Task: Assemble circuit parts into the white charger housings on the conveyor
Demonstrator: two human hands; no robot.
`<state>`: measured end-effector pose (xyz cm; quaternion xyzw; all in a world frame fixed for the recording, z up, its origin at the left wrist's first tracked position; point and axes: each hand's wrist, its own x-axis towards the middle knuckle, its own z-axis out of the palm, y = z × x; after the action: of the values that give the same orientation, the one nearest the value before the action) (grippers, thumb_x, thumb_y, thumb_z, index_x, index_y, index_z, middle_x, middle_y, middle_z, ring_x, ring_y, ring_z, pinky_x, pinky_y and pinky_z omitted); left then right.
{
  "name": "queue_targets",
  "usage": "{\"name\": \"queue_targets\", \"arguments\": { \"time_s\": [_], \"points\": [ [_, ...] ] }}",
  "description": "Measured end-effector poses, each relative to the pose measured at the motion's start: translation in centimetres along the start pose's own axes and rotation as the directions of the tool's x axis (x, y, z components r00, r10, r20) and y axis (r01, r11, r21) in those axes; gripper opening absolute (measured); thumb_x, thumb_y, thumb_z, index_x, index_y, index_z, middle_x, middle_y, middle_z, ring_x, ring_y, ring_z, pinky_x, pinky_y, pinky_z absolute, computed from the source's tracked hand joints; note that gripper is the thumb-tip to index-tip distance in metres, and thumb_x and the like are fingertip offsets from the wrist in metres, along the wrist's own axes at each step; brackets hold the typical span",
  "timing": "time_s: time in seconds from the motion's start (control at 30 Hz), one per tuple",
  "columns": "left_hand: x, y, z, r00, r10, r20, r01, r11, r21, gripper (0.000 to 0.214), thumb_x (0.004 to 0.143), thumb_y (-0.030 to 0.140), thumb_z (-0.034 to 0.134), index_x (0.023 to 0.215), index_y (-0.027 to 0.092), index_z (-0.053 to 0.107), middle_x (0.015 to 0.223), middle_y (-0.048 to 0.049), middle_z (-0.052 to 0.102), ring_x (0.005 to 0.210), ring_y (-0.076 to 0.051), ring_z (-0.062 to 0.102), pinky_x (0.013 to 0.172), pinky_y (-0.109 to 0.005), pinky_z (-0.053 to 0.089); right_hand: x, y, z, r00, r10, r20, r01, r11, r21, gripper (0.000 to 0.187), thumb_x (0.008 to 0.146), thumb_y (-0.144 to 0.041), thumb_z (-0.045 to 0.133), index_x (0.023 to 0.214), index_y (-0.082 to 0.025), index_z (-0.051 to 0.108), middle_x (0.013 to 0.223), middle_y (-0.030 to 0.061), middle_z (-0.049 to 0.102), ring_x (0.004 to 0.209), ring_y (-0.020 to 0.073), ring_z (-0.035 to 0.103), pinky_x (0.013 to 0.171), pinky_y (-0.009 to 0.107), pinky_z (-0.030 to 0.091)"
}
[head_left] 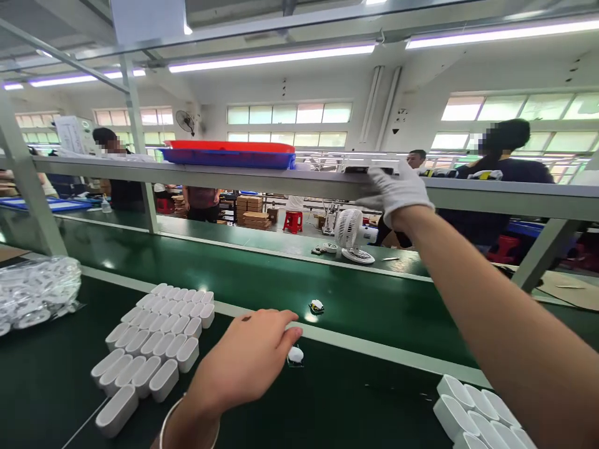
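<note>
The left hand [253, 358] was bare, with a white band [169, 419] around its wrist. It was over the desk [355, 411], and its thumb and pointing finger were a little bit apart. A small board with a white lump [296, 355] was on the desk just beside the thumb. I could not tell if the thumb touched it. Another little board [317, 306] sat farther back, on the shiny green strip [224, 268].

The right hand [397, 190] had a white glove on and was up at the long shelf [234, 177]. Its fingers were by a flat black thing [356, 169] on the shelf, but I could not tell if they were squeezed on it or apart.

Lots of white cups [159, 337] stood in rows on the left, and more white cups [482, 415] were on the right. A white fan [349, 229] stood behind the green strip.
</note>
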<state>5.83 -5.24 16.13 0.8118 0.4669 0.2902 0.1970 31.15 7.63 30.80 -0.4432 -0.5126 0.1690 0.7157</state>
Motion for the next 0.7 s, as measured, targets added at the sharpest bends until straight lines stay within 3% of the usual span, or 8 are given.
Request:
{"name": "queue_targets", "arguments": {
  "time_s": [0.03, 0.1, 0.17, 0.23, 0.3, 0.43, 0.53, 0.7],
  "points": [
    [0.0, 0.3, 0.4, 1.0, 0.027, 0.01, -0.027, 1.0, -0.001, 0.029, 0.085, 0.037, 0.045, 0.102, 0.028, 0.067, 0.097, -0.0031, 0.071, 0.091, -0.027, 0.063, 0.077, -0.032, 0.045, -0.5, 1.2, 0.5, 1.0, -0.004, 0.024, 0.005, 1.0, -0.031, 0.062, 0.073, -0.032, 0.04, 0.112, 0.016, 0.045, 0.12, 0.026, 0.054, 0.075, 0.0057, 0.062, 0.052, 0.016, 0.041],
    [0.1, 0.5, 0.8, 0.998, 0.05, 0.025, -0.051, 0.998, 0.03, 0.026, 0.085, 0.035, 0.046, 0.096, 0.027, 0.068, 0.092, -0.0036, 0.071, 0.089, -0.027, 0.063, 0.076, -0.032, 0.045, -2.7, 4.1, 1.2, 0.999, 0.025, 0.023, -0.02, 0.984, -0.176, 0.064, 0.077, -0.03, 0.042, 0.13, 0.005, 0.038, 0.106, 0.0203, 0.064, 0.058, 0.0049, 0.061, 0.056, 0.022, 0.044],
    [0.3, 0.2, 0.7, 1.0, 0.009, 0.023, -0.012, 0.991, 0.134, 0.025, 0.086, 0.031, 0.043, 0.09, 0.024, 0.068, 0.087, -0.0055, 0.07, 0.086, -0.027, 0.063, 0.076, -0.033, 0.044, -6.6, 7.3, 1.6, 0.984, 0.106, 0.142, -0.035, 0.903, -0.429, 0.062, 0.08, -0.032, 0.042, 0.136, -0.007, 0.036, 0.095, 0.0137, 0.07, 0.053, 0.0086, 0.062, 0.061, 0.028, 0.048],
    [0.2, -1.2, 0.7, 0.996, -0.094, -0.008, 0.092, 0.956, 0.28, 0.028, 0.087, 0.02, 0.038, 0.088, 0.02, 0.066, 0.083, -0.0084, 0.068, 0.083, -0.027, 0.062, 0.073, -0.034, 0.045, -12.0, 10.3, 1.9, 0.906, 0.291, 0.308, -0.002, 0.73, -0.683, 0.053, 0.08, -0.035, 0.047, 0.13, -0.016, 0.048, 0.093, 0.009, 0.07, 0.067, 0.0151, 0.066, 0.071, 0.032, 0.05],
    [-0.1, -3.6, 1.2, 0.972, -0.22, -0.085, 0.235, 0.877, 0.419, 0.03, 0.084, 0.01, 0.035, 0.089, 0.016, 0.064, 0.083, -0.0115, 0.066, 0.084, -0.028, 0.061, 0.07, -0.035, 0.045, -17.7, 12.7, 2.1, 0.844, 0.382, 0.377, 0.028, 0.67, -0.742, 0.039, 0.074, -0.042, 0.057, 0.103, -0.017, 0.066, 0.091, 0.0108, 0.07, 0.084, 0.0241, 0.066, 0.078, 0.038, 0.048],
    [-2.3, -10.0, 3.6, 0.883, -0.322, -0.342, 0.468, 0.659, 0.589, 0.029, 0.083, 0.008, 0.038, 0.1, 0.006, 0.061, 0.101, -0.0211, 0.061, 0.097, -0.033, 0.056, 0.081, -0.041, 0.044, -26.2, 16.1, 1.8, 0.755, 0.456, 0.471, 0.184, 0.542, -0.82, 0.032, 0.072, -0.045, 0.058, 0.091, -0.022, 0.067, 0.09, 0.0097, 0.066, 0.087, 0.0287, 0.063, 0.07, 0.039, 0.048],
    [-3.7, -13.7, 4.7, 0.843, -0.324, -0.429, 0.536, 0.573, 0.621, 0.032, 0.084, 0.009, 0.037, 0.107, 0.005, 0.06, 0.111, -0.0235, 0.058, 0.106, -0.036, 0.051, 0.086, -0.044, 0.04, -28.4, 17.7, 1.0, 0.712, 0.406, 0.573, 0.342, 0.513, -0.788, 0.03, 0.081, -0.034, 0.047, 0.107, -0.027, 0.061, 0.099, 0.0067, 0.064, 0.093, 0.0237, 0.06, 0.073, 0.033, 0.047],
    [-2.7, -15.9, 4.2, 0.845, -0.353, -0.402, 0.534, 0.504, 0.679, 0.032, 0.08, 0.008, 0.041, 0.101, 0.011, 0.065, 0.117, -0.0211, 0.056, 0.114, -0.036, 0.045, 0.088, -0.043, 0.037, -29.0, 18.6, -1.1, 0.751, 0.317, 0.58, 0.308, 0.608, -0.731, 0.046, 0.081, -0.023, 0.044, 0.127, -0.028, 0.05, 0.114, 0.0058, 0.061, 0.104, 0.0218, 0.055, 0.084, 0.031, 0.045]
  ]
}}
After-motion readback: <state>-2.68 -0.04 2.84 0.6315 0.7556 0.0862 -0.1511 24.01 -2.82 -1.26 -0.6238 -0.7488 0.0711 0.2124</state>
